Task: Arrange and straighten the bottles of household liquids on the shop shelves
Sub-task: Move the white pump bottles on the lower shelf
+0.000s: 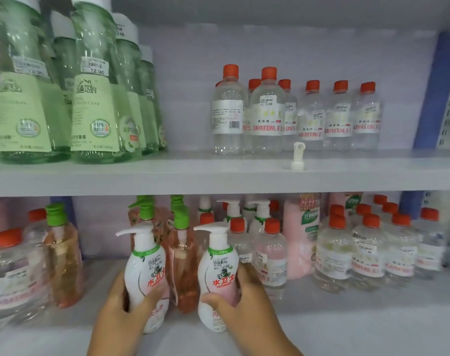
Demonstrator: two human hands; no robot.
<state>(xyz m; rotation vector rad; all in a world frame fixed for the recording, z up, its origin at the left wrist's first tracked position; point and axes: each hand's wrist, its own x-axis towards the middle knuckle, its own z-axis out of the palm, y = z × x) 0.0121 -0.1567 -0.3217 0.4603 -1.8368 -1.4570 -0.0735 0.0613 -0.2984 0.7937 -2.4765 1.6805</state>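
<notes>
Two white pump bottles with red lettering stand upright at the front of the lower shelf (347, 327). My left hand (121, 307) grips the left pump bottle (144, 268) around its lower body. The right pump bottle (218, 273) is gripped by my right hand (244, 301), thumb in front and fingers behind. An orange-pink pouch bottle with a green cap (184, 263) stands between and just behind them.
Clear red-capped bottles (367, 250) crowd the lower shelf's right; more sit at far left (13, 276) beside a pink green-capped bottle (63, 255). On the upper shelf (193, 176) stand tall green bottles (95, 98), clear red-capped bottles (267, 111) and a loose white pump piece (298, 156).
</notes>
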